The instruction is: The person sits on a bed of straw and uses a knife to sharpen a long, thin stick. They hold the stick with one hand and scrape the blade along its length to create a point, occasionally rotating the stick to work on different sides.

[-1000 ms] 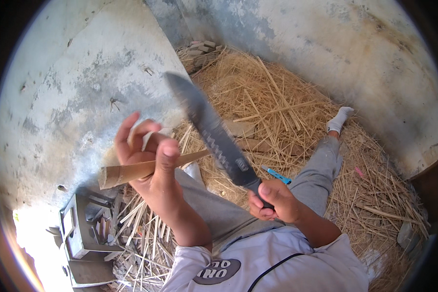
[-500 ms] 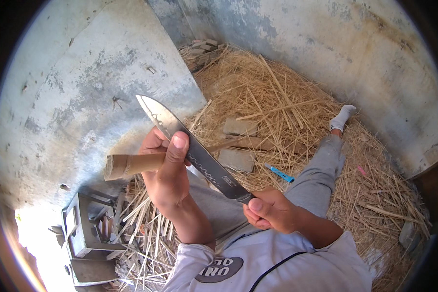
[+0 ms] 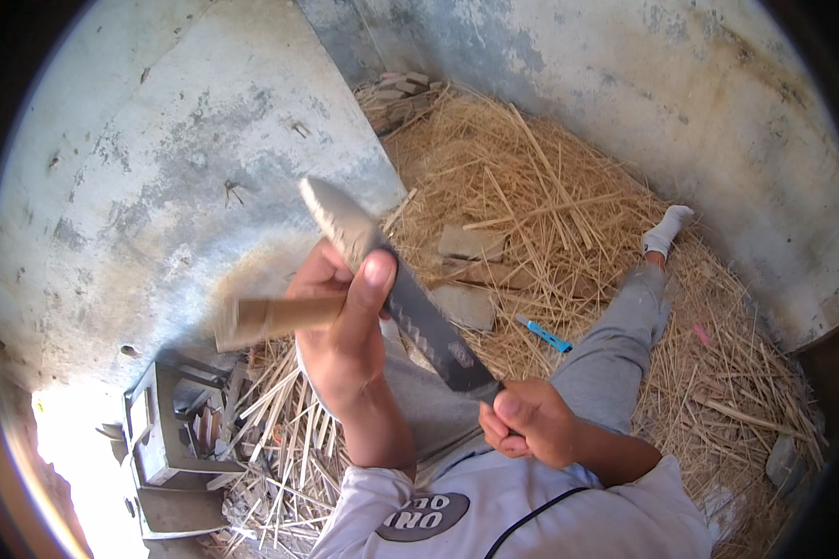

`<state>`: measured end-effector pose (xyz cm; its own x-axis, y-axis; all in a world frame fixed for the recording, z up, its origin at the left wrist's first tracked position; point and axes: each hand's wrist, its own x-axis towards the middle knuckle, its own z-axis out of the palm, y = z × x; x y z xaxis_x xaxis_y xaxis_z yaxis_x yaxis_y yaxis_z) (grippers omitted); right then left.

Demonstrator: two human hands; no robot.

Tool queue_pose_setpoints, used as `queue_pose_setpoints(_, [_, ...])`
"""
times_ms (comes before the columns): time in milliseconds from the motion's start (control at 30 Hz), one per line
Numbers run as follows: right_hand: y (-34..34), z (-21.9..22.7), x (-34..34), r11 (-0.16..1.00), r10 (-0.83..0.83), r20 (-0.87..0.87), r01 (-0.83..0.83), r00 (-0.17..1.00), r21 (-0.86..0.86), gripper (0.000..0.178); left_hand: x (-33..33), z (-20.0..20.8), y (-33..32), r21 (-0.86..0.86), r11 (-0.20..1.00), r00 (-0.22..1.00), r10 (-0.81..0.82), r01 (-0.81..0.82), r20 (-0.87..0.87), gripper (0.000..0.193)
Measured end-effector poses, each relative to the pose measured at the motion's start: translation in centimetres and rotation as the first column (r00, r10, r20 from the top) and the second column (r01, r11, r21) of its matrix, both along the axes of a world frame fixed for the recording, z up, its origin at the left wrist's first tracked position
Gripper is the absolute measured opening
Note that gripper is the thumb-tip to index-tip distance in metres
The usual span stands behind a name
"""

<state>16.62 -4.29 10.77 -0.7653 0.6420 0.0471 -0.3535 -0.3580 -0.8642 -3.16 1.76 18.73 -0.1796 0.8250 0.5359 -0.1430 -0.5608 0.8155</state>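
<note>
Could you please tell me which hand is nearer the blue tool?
Right. The right hand, gripping the knife, is just below the blue tool in view; the left hand, holding a bamboo piece, is farther off to its left.

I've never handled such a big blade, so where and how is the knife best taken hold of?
The knife is probably best gripped by its handle, coming from the lower right and closing round it, as the right hand does. The knife slants, its long blade running up and left past the left hand, so the handle end lies farthest from the tip.
</note>
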Motion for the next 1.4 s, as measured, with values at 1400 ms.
queue_pose_setpoints(1400, [1.1,-7.0,-3.8,0.876,-0.447,0.229,0.475,0.865,-0.083,0.045,-1.8,0.2,-0.4,0.556,0.738,0.912,0.399,-0.383,0.099,0.044])
